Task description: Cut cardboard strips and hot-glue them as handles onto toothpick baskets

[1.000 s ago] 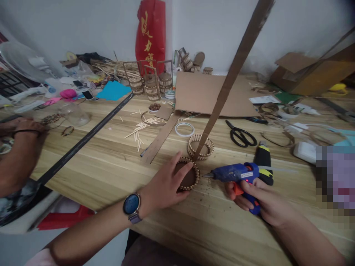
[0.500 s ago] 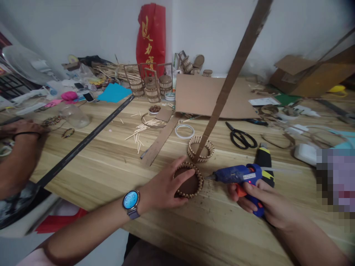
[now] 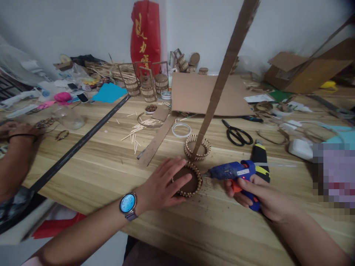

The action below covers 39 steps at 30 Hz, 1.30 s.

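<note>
We are resting our left hand [image 3: 166, 181] on a basket [image 3: 192, 187], our right hand [image 3: 259, 195] gripping a glue gun [image 3: 230, 170] beside its rim.

A plain, pale grey wall [image 3: 199, 33] rises behind the counter [image 3: 111, 181], with a faint upright line just right of a tall red bag [image 3: 145, 33]. The counter's wooden top has streaked, light and brown grain. At far left is a blurred white fan [image 3: 13, 57]. Pale floor [image 3: 113, 249] shows below the near edge. The light is soft and dim.
</note>
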{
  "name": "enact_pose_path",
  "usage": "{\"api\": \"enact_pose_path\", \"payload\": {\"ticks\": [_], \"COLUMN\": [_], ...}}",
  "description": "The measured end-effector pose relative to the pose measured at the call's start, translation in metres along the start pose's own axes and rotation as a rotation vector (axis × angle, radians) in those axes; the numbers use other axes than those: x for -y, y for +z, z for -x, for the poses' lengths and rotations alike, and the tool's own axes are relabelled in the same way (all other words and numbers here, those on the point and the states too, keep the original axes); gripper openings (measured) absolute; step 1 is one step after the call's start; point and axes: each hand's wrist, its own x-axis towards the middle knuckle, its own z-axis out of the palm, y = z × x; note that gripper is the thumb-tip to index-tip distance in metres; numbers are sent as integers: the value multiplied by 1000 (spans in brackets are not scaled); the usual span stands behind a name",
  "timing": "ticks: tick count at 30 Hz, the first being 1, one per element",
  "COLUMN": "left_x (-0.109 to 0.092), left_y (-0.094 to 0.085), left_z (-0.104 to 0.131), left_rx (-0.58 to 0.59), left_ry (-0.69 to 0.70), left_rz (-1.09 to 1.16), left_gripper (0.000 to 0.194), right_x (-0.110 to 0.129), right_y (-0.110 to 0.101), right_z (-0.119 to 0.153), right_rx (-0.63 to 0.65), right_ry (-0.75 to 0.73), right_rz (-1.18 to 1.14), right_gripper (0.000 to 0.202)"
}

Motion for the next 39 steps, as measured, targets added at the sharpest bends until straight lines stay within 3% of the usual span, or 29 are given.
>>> {"api": "enact_pose_path", "payload": {"ticks": [9,12,17,24,29,32,39], "left_x": [-7,-10,-10,-5,0,-2,-15], "left_y": [-1,-1,-5,-18,-26,-26,-18], "left_z": [2,1,-1,-8,-16,-19,-22], "left_rx": [-59,-136,-201,-107,102,199,260], "left_ry": [44,42,-37,-157,-195,-145,-25], "left_rz": [-176,-219,-142,-9,124,125,-88], "left_gripper": [53,42,34,37,59,63,9], "right_x": [0,0,2,2,2,2,2], "right_y": [-1,0,1,1,2,2,2], "right_z": [-1,-1,-1,0,0,0,-1], "right_rx": [-5,1,-18,-9,4,11,0], "right_ry": [-23,-24,-32,-21,-32,-30,-33], "right_rz": [28,28,-8,-30,-9,-10,-23], "right_gripper": [50,51,49,48,47,48,46]}}
